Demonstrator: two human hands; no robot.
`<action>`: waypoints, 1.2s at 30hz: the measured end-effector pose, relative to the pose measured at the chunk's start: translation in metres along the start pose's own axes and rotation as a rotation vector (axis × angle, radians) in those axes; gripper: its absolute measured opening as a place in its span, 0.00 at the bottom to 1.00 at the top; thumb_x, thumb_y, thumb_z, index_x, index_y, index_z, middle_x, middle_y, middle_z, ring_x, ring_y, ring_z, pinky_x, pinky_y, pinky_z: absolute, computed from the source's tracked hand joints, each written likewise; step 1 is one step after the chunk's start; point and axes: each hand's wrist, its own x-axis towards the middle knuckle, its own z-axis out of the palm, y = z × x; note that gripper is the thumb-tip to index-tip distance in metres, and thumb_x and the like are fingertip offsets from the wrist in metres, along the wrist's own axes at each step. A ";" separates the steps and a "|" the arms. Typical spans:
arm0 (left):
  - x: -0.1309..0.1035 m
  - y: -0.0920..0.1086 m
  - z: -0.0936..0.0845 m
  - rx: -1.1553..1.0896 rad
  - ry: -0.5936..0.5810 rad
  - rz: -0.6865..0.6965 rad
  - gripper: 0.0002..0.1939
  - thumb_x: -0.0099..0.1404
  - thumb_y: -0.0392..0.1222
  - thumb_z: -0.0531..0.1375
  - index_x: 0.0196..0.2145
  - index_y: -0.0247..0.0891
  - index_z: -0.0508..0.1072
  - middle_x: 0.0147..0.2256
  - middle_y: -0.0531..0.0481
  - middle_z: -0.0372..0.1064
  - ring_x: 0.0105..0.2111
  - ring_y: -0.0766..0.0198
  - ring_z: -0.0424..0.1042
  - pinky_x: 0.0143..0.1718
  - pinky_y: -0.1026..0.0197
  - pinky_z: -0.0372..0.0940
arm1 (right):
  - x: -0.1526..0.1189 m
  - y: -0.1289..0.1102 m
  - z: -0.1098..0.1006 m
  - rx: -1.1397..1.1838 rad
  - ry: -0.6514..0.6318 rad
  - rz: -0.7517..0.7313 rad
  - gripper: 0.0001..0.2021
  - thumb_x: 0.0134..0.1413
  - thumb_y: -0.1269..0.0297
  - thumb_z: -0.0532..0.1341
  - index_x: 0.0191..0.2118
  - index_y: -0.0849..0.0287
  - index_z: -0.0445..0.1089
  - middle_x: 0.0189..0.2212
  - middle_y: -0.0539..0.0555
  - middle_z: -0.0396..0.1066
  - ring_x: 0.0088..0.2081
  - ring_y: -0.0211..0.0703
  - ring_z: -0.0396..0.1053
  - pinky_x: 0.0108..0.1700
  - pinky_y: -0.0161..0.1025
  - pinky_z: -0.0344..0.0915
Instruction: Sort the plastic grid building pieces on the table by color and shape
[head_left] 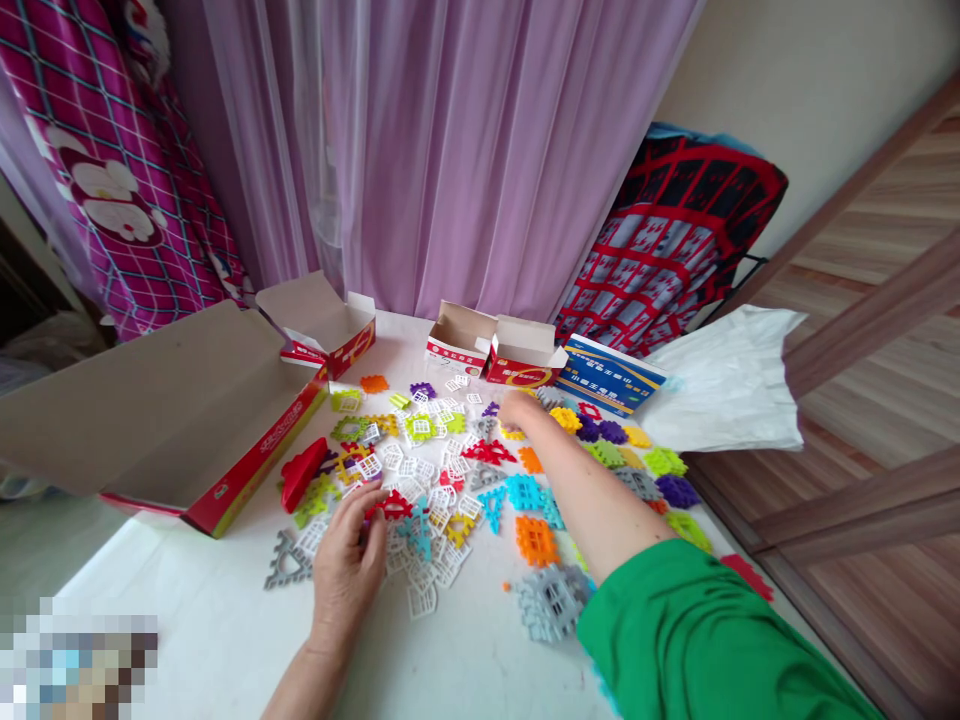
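Plastic building pieces in many colours lie spread over a white-covered table. My left hand (351,545) is at the left of the pile, its fingertips on or beside a red piece (393,505); whether they grip it is unclear. White window-shaped pieces (421,600) lie to its right. Reaching farther across, my right hand (519,410) is bent down over a yellow piece (512,432), near the small boxes; its fingertips are hidden. Orange (535,540), light blue (523,490) and grey pieces (551,603) are grouped below and left of my right forearm.
A large open box (277,440) stands at the left, with a smaller open box (352,350) behind it. Two small boxes (461,355), a blue box (611,378) and a white bag (731,380) line the far side.
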 end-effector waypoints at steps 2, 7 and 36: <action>0.000 0.001 0.000 0.003 -0.008 0.000 0.10 0.66 0.40 0.54 0.41 0.40 0.73 0.45 0.45 0.75 0.48 0.58 0.73 0.46 0.57 0.69 | -0.008 0.005 -0.005 -0.148 0.030 -0.166 0.17 0.46 0.74 0.64 0.44 0.54 0.76 0.47 0.57 0.75 0.50 0.54 0.71 0.49 0.42 0.66; 0.000 0.002 -0.001 -0.004 -0.017 -0.015 0.10 0.66 0.41 0.54 0.41 0.41 0.74 0.45 0.45 0.75 0.47 0.58 0.74 0.44 0.58 0.70 | -0.025 0.003 -0.004 -0.544 0.027 -0.494 0.24 0.52 0.70 0.61 0.56 0.48 0.69 0.53 0.58 0.69 0.51 0.54 0.69 0.50 0.44 0.64; 0.002 0.005 -0.003 -0.018 -0.054 -0.086 0.10 0.65 0.43 0.54 0.39 0.41 0.74 0.45 0.44 0.75 0.47 0.57 0.73 0.46 0.55 0.69 | -0.058 0.017 0.001 -0.388 0.046 -0.538 0.14 0.52 0.54 0.63 0.44 0.51 0.76 0.45 0.54 0.75 0.47 0.50 0.71 0.44 0.38 0.64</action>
